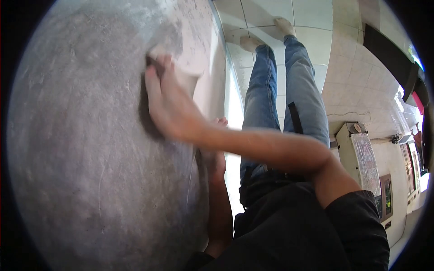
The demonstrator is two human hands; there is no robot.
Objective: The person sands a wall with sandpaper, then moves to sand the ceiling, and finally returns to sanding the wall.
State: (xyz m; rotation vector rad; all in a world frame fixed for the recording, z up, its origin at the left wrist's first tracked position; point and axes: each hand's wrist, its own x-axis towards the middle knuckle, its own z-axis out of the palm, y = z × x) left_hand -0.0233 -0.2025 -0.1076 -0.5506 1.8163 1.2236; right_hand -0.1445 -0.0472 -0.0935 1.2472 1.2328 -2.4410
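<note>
A large, mottled grey surface fills the left side, with a paler pinkish patch near its top. My right hand is on this surface, slightly blurred, its fingers closed around a thin, dark-edged sheet whose pale part sticks out beside the hand. My right forearm crosses in front of my left arm. Beside the surface's right edge is my left hand, mostly hidden behind that forearm. Only its fingertips show above the forearm, and whatever it may hold is out of sight.
My legs in blue jeans and bare feet are over a white tiled floor. At the right stand a pale box-like appliance wrapped in clear plastic, a cable and a brown-framed opening. A dark beam-like edge is at the upper right.
</note>
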